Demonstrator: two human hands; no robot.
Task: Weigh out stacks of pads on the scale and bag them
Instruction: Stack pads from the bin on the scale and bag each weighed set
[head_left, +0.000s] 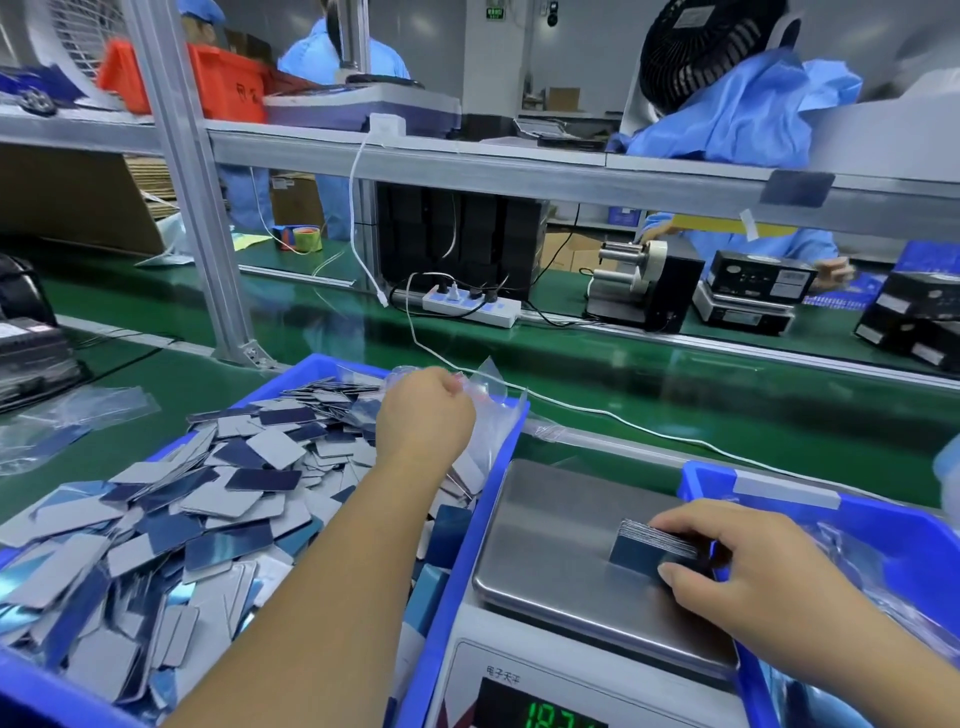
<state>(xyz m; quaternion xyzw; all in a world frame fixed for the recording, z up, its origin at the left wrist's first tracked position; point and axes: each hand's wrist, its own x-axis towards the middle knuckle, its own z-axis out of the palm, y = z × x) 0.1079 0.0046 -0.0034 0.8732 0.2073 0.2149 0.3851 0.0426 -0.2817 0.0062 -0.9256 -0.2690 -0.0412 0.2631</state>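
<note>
Two hands in view, both bare. Right hand (748, 561) rests on the steel pan of the scale (561, 530), fingers and thumb clamped on a stack of pads (652, 545); the stack sits on the right half of the pan, blue face toward the camera, edges roughly squared. Scale display (550, 714) lit with green digits (lower part cut off by the frame edge, so the reading is not recorded). Left hand (423, 410) is stretched across the blue bin (452, 582) to its far right corner, closed in a fist on the crumpled top of a clear plastic bag (493, 410); the bag hangs down inside the bin against the right wall. The bin, just left of the scale, is heaped with loose pads (208, 499), grey faces and blue faces mixed, lying at all angles. A second blue bin (857, 519) stands just right of the scale, with clear plastic inside it. More clear bags (67, 421) lie flat on the green surface (675, 395) to the far left. A white cable (597, 410) runs across the surface behind the bins to a power strip (470, 306).
</note>
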